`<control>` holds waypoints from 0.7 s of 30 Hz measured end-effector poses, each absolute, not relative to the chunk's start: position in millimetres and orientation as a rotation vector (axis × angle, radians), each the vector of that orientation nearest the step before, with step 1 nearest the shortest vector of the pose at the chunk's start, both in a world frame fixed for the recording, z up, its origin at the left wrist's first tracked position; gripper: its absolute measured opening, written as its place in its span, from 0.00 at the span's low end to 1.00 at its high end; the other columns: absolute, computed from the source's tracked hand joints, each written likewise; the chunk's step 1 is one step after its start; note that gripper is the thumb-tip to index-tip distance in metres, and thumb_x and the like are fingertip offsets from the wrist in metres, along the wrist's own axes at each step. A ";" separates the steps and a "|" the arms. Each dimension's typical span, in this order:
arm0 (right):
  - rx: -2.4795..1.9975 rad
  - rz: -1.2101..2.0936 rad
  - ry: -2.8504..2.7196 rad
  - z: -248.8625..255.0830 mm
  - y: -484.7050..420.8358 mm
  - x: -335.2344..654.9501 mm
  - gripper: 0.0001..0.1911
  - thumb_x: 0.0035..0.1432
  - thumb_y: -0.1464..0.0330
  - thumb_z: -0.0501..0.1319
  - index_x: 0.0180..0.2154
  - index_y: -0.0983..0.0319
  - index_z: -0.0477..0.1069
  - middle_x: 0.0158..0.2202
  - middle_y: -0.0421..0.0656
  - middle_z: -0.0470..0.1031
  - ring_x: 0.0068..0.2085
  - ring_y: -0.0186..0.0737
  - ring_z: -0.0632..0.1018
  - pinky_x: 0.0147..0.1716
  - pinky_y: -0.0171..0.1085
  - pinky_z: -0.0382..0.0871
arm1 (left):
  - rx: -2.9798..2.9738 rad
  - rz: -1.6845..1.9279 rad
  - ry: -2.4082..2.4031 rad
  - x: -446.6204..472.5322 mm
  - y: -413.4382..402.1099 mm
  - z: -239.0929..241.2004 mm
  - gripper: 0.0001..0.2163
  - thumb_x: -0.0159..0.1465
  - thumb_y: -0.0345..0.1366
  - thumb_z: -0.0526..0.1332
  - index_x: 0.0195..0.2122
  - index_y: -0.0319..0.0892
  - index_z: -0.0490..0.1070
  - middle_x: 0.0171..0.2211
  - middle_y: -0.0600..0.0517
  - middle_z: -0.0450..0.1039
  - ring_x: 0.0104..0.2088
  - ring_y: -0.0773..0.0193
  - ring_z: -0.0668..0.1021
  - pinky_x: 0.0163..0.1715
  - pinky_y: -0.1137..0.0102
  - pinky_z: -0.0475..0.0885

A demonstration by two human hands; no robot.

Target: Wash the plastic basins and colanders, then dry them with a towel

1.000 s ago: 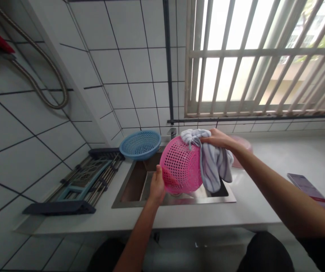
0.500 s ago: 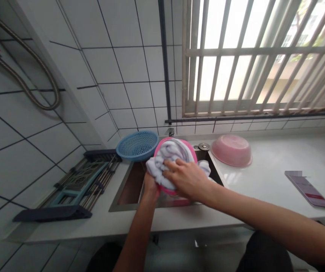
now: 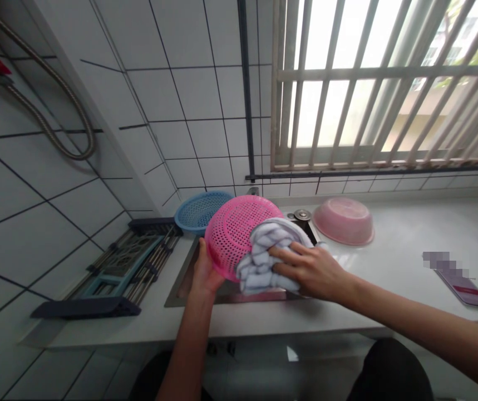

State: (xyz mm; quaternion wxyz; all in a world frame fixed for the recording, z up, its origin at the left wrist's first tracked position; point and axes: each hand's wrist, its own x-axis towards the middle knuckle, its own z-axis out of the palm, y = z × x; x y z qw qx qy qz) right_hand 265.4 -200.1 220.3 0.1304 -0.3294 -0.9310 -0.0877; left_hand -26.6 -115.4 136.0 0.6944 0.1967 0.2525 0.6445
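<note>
A pink plastic colander is held tilted above the sink, its perforated side showing. My left hand grips the colander's lower left rim, thumb on the near side and the other fingers hidden. In my right hand is a bunched white-and-grey cloth, pressed against the colander's right side. The cloth covers that part of the colander.
Behind the sink's left corner sits a blue basket. A folded drying rack lies to the left. An upturned pink basin, a metal drain strainer and a flat purple object are on the right.
The colander has turned, so its perforated surface now shows. The cloth and my right hand have moved right and slightly down across it, while my left hand has shifted left.
</note>
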 end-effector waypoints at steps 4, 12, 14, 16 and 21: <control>-1.301 0.098 -2.372 227.7 -160.5 311.1 0.18 0.59 0.68 0.66 0.52 0.57 0.79 0.56 0.46 0.81 0.49 0.50 0.81 0.45 0.45 0.76 | 0.338 1.377 0.627 -36.4 -120.7 125.7 0.21 0.70 0.47 0.64 0.62 0.46 0.74 0.54 0.42 0.81 0.60 0.48 0.78 0.58 0.51 0.76; -1.314 0.817 -1.658 231.7 -107.5 316.5 0.21 0.60 0.59 0.63 0.49 0.64 0.81 0.49 0.48 0.84 0.51 0.52 0.81 0.52 0.45 0.74 | 0.298 1.396 0.672 0.8 -135.8 124.6 0.21 0.71 0.50 0.61 0.60 0.45 0.75 0.56 0.43 0.80 0.63 0.47 0.75 0.62 0.50 0.73; -1.263 0.814 -1.559 224.2 -112.0 303.5 0.23 0.60 0.57 0.64 0.50 0.63 0.80 0.51 0.49 0.83 0.54 0.53 0.80 0.55 0.46 0.73 | 0.299 1.452 0.651 5.2 -138.6 128.1 0.21 0.72 0.50 0.59 0.62 0.48 0.74 0.57 0.45 0.80 0.65 0.47 0.74 0.63 0.49 0.72; -1.221 0.771 -1.532 215.5 -122.1 290.1 0.22 0.60 0.56 0.64 0.50 0.62 0.79 0.53 0.49 0.81 0.56 0.53 0.79 0.58 0.48 0.70 | 0.316 1.507 0.627 7.4 -141.3 131.7 0.23 0.72 0.51 0.59 0.64 0.51 0.72 0.59 0.46 0.78 0.67 0.47 0.72 0.64 0.48 0.71; -1.100 0.586 -1.565 195.8 -174.3 252.1 0.23 0.64 0.60 0.62 0.59 0.60 0.70 0.59 0.51 0.75 0.59 0.51 0.76 0.61 0.49 0.69 | 0.336 1.668 0.663 14.0 -144.1 142.2 0.23 0.73 0.54 0.55 0.66 0.55 0.70 0.63 0.49 0.75 0.67 0.49 0.71 0.63 0.51 0.73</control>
